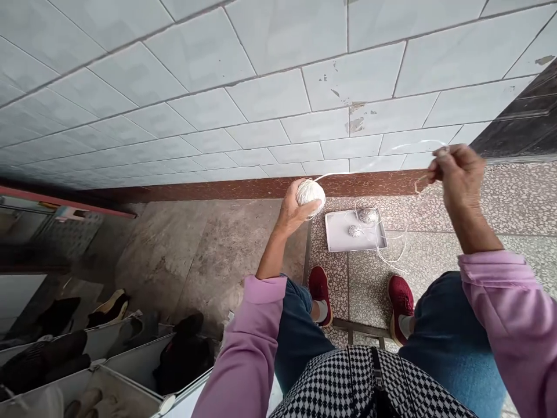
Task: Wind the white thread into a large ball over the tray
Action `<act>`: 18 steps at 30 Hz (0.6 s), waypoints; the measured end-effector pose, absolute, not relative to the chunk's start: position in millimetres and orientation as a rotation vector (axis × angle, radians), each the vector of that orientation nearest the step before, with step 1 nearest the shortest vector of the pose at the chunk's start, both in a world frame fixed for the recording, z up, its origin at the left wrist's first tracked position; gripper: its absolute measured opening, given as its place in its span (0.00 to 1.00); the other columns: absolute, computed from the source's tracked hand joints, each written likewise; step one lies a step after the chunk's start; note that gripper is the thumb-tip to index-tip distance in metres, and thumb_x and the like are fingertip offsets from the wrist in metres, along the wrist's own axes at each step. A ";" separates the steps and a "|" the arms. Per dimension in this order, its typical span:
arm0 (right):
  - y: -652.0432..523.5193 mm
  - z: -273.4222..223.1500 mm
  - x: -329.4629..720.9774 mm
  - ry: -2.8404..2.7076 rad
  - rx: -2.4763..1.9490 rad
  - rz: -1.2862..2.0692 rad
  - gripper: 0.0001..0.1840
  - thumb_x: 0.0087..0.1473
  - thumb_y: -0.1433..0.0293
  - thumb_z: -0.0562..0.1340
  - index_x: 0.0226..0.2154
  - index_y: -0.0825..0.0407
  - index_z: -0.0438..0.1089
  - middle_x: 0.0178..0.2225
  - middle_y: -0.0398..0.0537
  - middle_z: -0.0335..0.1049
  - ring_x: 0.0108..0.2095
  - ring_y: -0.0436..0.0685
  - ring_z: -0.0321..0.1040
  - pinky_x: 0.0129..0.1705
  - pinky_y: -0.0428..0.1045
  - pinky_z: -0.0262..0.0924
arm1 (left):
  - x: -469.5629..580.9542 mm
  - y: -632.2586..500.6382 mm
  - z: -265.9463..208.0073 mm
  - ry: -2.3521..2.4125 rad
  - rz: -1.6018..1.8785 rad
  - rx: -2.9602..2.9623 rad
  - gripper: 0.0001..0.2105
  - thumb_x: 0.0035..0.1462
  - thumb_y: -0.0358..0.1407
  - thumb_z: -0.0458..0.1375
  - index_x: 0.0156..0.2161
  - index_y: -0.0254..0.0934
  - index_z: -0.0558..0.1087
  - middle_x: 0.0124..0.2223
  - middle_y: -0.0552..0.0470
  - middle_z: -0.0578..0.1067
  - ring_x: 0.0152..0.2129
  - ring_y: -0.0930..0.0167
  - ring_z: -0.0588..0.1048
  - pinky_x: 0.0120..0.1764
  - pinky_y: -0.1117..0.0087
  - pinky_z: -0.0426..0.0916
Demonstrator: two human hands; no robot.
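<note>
My left hand (292, 210) is wrapped around a ball of white yarn (310, 196), its thumb lying across the front. From the top of the ball a strand of yarn (333, 173) runs right, blurred along the middle, up to my right hand (462, 174). The right fingers are pinched on that strand, and a short loose end dangles below them. On the floor between the hands and my feet sits a shallow white tray (335, 238). It holds a larger speckled yarn ball (368, 215) and a smaller speckled ball (354, 231). Thin loose strands trail over its right edge.
A white tiled wall (256, 96) with a brown baseboard (243, 191) stands in front. My red shoes (319, 293) are just below the tray. At lower left is a shoe rack (117, 377) with several shoes. A dark door (526, 116) is at the right.
</note>
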State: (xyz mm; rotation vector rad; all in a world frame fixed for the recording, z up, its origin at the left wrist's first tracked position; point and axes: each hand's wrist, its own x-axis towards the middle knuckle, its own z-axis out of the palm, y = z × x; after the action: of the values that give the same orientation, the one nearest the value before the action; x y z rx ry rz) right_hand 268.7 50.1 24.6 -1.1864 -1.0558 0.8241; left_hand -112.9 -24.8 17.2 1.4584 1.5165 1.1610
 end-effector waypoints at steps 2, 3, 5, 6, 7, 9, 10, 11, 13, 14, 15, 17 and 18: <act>43.9 38.1 275.3 -0.942 -1.207 0.680 0.12 0.60 0.80 0.63 0.30 0.47 0.70 0.20 0.38 0.66 0.18 0.49 0.59 0.20 0.48 0.54 | -112.0 -20.0 11.3 1.599 1.256 1.460 0.39 0.45 0.51 0.76 0.61 0.42 0.74 0.63 0.41 0.78 0.64 0.48 0.74 0.71 0.46 0.64; 41.3 43.3 277.9 -0.892 -1.224 0.632 0.14 0.58 0.82 0.62 0.29 0.46 0.68 0.19 0.37 0.64 0.18 0.49 0.58 0.21 0.49 0.52 | -111.8 -16.9 8.8 1.627 1.310 1.428 0.39 0.44 0.51 0.76 0.61 0.42 0.74 0.63 0.41 0.78 0.64 0.49 0.74 0.71 0.46 0.64; 37.5 49.7 283.8 -0.823 -1.254 0.577 0.16 0.55 0.83 0.61 0.27 0.45 0.66 0.18 0.37 0.62 0.18 0.50 0.56 0.22 0.51 0.49 | -113.1 -10.1 5.1 1.663 1.420 1.318 0.39 0.43 0.51 0.76 0.60 0.42 0.73 0.62 0.42 0.78 0.63 0.50 0.74 0.71 0.48 0.65; 36.5 50.8 287.7 -0.807 -1.262 0.564 0.16 0.54 0.84 0.60 0.26 0.45 0.65 0.18 0.37 0.61 0.18 0.50 0.56 0.22 0.52 0.49 | -114.9 -6.8 3.8 1.665 1.464 1.256 0.40 0.43 0.52 0.76 0.61 0.43 0.72 0.62 0.43 0.78 0.63 0.51 0.74 0.70 0.49 0.66; 36.1 50.3 292.5 -0.799 -1.268 0.558 0.17 0.53 0.85 0.60 0.26 0.45 0.66 0.17 0.37 0.61 0.17 0.51 0.56 0.23 0.52 0.49 | -117.4 -4.1 2.9 1.657 1.496 1.201 0.41 0.43 0.52 0.76 0.62 0.43 0.71 0.63 0.43 0.77 0.63 0.52 0.74 0.69 0.50 0.67; 37.4 45.3 306.1 -0.772 -1.288 0.553 0.19 0.51 0.87 0.59 0.24 0.45 0.67 0.16 0.38 0.61 0.17 0.51 0.56 0.22 0.53 0.48 | -123.5 -1.1 2.2 1.610 1.493 1.146 0.42 0.46 0.54 0.75 0.64 0.44 0.70 0.64 0.43 0.77 0.64 0.53 0.75 0.67 0.52 0.70; 38.9 40.9 314.8 -0.748 -1.314 0.564 0.20 0.51 0.88 0.59 0.22 0.45 0.66 0.16 0.39 0.61 0.16 0.51 0.56 0.22 0.52 0.47 | -126.3 -0.9 2.4 1.581 1.467 1.141 0.42 0.47 0.56 0.75 0.64 0.44 0.70 0.64 0.42 0.77 0.63 0.53 0.75 0.65 0.53 0.71; 40.6 35.6 324.5 -0.697 -1.356 0.573 0.22 0.50 0.89 0.59 0.19 0.45 0.64 0.15 0.39 0.60 0.16 0.50 0.55 0.21 0.51 0.46 | -128.4 -1.5 2.8 1.557 1.434 1.150 0.42 0.47 0.56 0.74 0.64 0.43 0.70 0.63 0.42 0.77 0.62 0.53 0.75 0.63 0.53 0.73; 43.8 23.4 345.1 -0.615 -1.469 0.604 0.26 0.53 0.88 0.62 0.15 0.45 0.61 0.13 0.39 0.56 0.15 0.50 0.54 0.19 0.49 0.43 | -129.6 -4.4 4.7 1.531 1.368 1.198 0.43 0.44 0.57 0.75 0.63 0.42 0.71 0.61 0.41 0.78 0.61 0.52 0.76 0.63 0.53 0.73; 44.9 17.1 354.5 -0.582 -1.547 0.615 0.27 0.53 0.88 0.63 0.14 0.46 0.61 0.13 0.39 0.56 0.16 0.50 0.54 0.19 0.48 0.45 | -128.4 -6.2 6.1 1.532 1.352 1.229 0.43 0.43 0.56 0.76 0.62 0.41 0.72 0.61 0.41 0.78 0.60 0.51 0.77 0.63 0.52 0.73; 45.4 11.3 362.1 -0.574 -1.655 0.662 0.27 0.52 0.89 0.64 0.14 0.47 0.63 0.14 0.40 0.59 0.16 0.51 0.57 0.19 0.49 0.50 | -126.0 -8.1 7.8 1.534 1.341 1.262 0.43 0.42 0.55 0.76 0.61 0.41 0.73 0.60 0.41 0.79 0.60 0.51 0.77 0.64 0.51 0.72; 44.8 2.3 368.2 -0.722 -1.906 0.822 0.23 0.47 0.92 0.67 0.17 0.49 0.68 0.17 0.44 0.68 0.19 0.54 0.64 0.24 0.52 0.61 | -118.6 -11.2 11.4 1.525 1.318 1.325 0.41 0.43 0.54 0.76 0.61 0.41 0.73 0.60 0.41 0.79 0.61 0.49 0.76 0.66 0.49 0.70; 43.6 -0.5 365.1 -0.873 -2.010 0.894 0.22 0.43 0.93 0.68 0.20 0.51 0.71 0.20 0.47 0.72 0.22 0.55 0.68 0.28 0.54 0.66 | -113.9 -12.3 13.0 1.512 1.307 1.347 0.41 0.43 0.53 0.76 0.61 0.41 0.73 0.60 0.41 0.78 0.61 0.49 0.76 0.66 0.49 0.70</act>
State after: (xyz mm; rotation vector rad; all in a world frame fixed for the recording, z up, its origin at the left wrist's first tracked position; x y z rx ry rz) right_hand 365.1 43.6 -0.5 -2.0100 -0.8727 0.8942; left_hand -113.9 -12.3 13.0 1.3473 1.5118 1.3074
